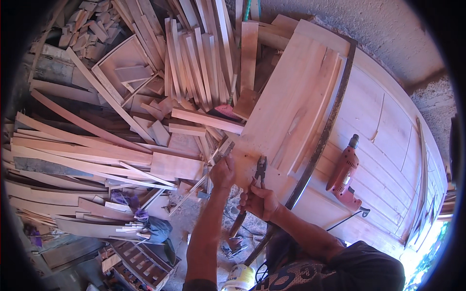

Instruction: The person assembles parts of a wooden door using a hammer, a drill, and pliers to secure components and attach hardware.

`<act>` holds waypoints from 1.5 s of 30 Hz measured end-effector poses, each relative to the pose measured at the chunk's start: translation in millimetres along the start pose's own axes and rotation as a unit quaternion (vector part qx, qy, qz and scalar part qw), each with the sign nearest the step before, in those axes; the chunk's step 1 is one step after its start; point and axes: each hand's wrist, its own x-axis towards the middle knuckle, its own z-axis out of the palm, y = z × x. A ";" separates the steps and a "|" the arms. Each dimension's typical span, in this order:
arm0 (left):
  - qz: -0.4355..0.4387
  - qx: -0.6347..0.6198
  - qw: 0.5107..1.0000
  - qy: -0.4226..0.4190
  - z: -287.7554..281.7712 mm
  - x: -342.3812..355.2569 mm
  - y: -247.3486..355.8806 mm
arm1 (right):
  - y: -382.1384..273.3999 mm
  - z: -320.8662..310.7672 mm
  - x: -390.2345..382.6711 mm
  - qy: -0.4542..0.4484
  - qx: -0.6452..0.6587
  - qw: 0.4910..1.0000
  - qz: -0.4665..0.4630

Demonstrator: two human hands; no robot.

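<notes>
My right hand [262,202] is closed around a pair of dark pliers [261,169], their jaws pointing away from me over the corner of a pale wooden panel. A brown wooden handle [237,225] slants down from beneath that hand, with a metal part at its lower end; it looks like a hammer, though its grip is partly hidden. My left hand [223,172] is a fist beside the panel's left edge. Whatever its fingers hold, if anything, is too small to make out. The wooden panel [286,92] lies slanted in front of me.
To the right, a red power drill [345,172] lies on a large planked wooden panel [378,160], past a dark metal bar [320,131]. Stacked wood strips [87,150] and offcuts crowd the left. A white bucket [239,277] stands near my body, and a slatted crate [141,264] lower left.
</notes>
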 end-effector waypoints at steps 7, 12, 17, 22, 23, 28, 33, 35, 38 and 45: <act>0.009 0.000 1.000 0.012 1.6 8.0 -2.4 | -2.3 20.1 1.1 0.017 0.039 0.999 0.008; 0.004 -0.024 1.000 -0.016 -5.8 -1.5 9.7 | -0.7 6.6 -6.3 0.021 -0.052 0.998 -0.011; 0.007 -0.006 1.000 -0.016 -6.8 -0.7 1.6 | -7.9 6.2 -6.7 0.042 -0.053 0.998 0.013; 0.013 -0.014 1.000 -0.013 -3.1 2.6 3.8 | -7.6 -8.9 -0.7 -0.031 -0.018 0.999 0.017; 0.010 -0.011 1.000 -0.015 -3.3 2.3 3.3 | -6.6 -8.7 -1.3 -0.030 -0.017 0.999 0.016; 0.010 -0.010 1.000 -0.022 -3.7 0.7 4.1 | -4.1 8.0 -5.9 -0.001 0.008 1.000 0.001; 0.043 -0.095 0.994 0.036 5.9 7.1 -21.6 | -0.5 50.0 -2.9 -0.018 0.143 0.989 0.013; 0.043 -0.097 0.994 -0.015 10.9 1.3 -28.3 | -11.4 120.5 -1.6 -0.153 0.231 0.958 -0.076; 0.067 -0.102 0.987 -0.103 1.2 -0.6 -40.3 | -8.9 205.4 -27.3 -0.156 -0.121 0.971 -0.136; 0.054 0.006 0.999 -0.002 18.6 10.5 -41.8 | -19.2 136.5 -90.5 0.242 -0.682 0.662 -0.194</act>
